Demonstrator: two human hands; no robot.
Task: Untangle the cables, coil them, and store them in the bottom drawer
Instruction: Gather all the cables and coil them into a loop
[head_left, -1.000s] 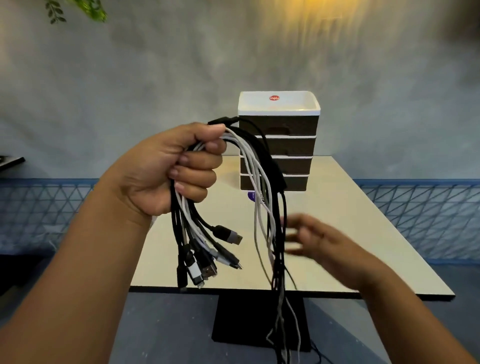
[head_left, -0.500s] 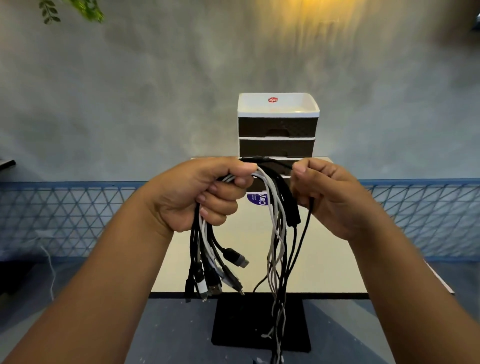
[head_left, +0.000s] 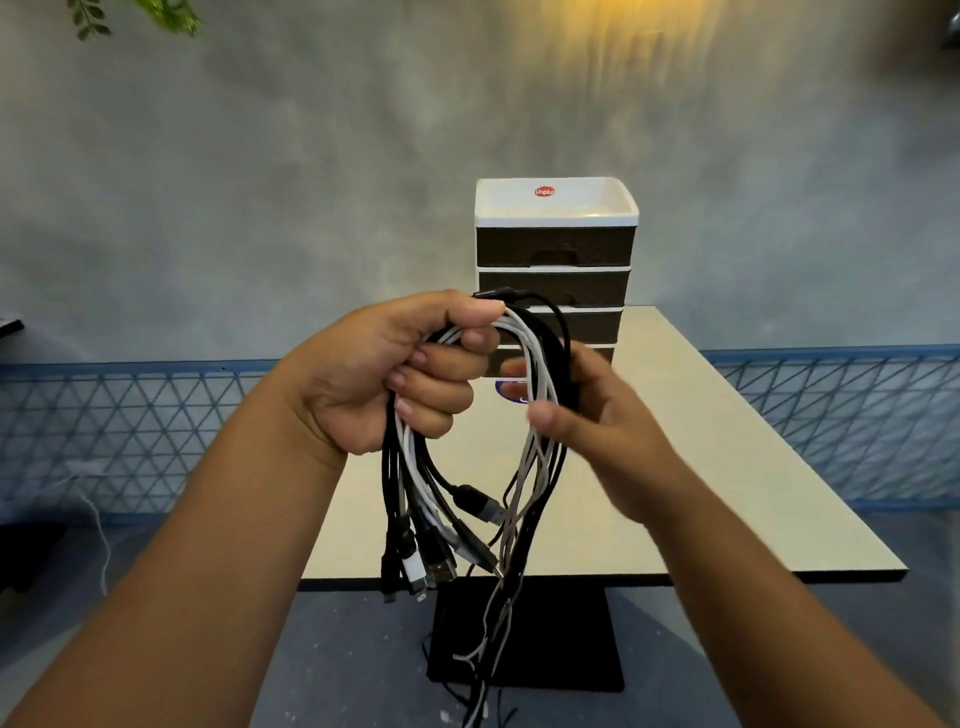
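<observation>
Left hand (head_left: 395, 374) held up at chest height, fist clamped round the cables (head_left: 540, 364) where they fold over; likely so the plug ends (head_left: 431, 566) fall together on one side and the long tails on the other, gravity sorting them. Right hand (head_left: 597, 421) beside it, blurred; thumb in front of the hanging strands, fingers behind, apparently pinching them just below the fold, though the grip is too smeared to be sure. The two hands are close, cables bridging the gap. Looks like combing or gathering the tails for a coil; nothing is coiled yet, the task is early. Cables: mixed black and white, thin, round, limp; some black ones look matt or braided, the white ones smooth. Plugs small, metal-tipped, one with a grey collar. Tails drop past the table (head_left: 727, 467) edge towards the floor, loosely crossed. Table: pale, smooth, flat top with a dark edge, on a black pedestal. At its far end a drawer unit (head_left: 556, 249), white glossy tray top, dark textured fronts, all shut; the bottom drawer is mostly hidden behind the hands. Grey mottled wall and blue mesh railing (head_left: 156, 415) behind.
</observation>
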